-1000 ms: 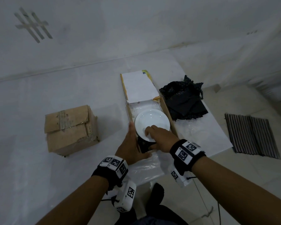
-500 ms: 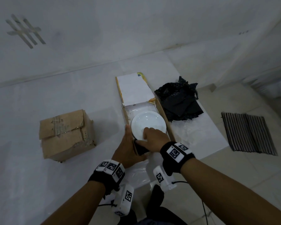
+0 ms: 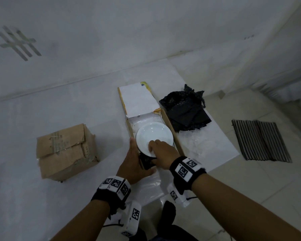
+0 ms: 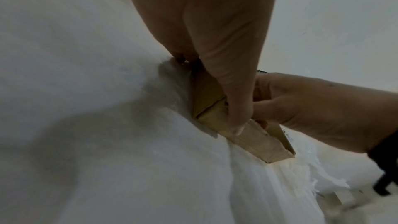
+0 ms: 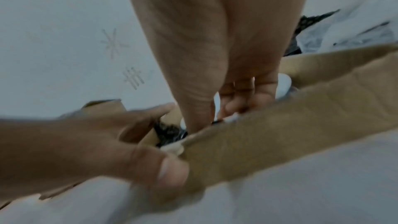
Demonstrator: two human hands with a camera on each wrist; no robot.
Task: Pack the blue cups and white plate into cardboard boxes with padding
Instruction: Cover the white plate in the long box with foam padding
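Note:
The white plate (image 3: 154,136) lies tilted in an open flat cardboard box (image 3: 171,132) lined with clear plastic. Its near edge rests over black padding (image 3: 146,161). My right hand (image 3: 159,151) pinches the plate's near rim, fingers on top and the thumb beneath; the rim shows past those fingers (image 5: 284,83). My left hand (image 3: 135,160) grips the box's near left corner, with the thumb (image 5: 168,173) on the near wall (image 4: 247,140) and the fingers along the left side. No blue cups are in view.
A closed, taped cardboard box (image 3: 64,152) sits to the left. The white lid flap (image 3: 137,100) lies open behind the plate. A black padding pile (image 3: 186,110) and clear bubble wrap (image 3: 198,143) lie to the right, with a striped mat (image 3: 259,140) beyond.

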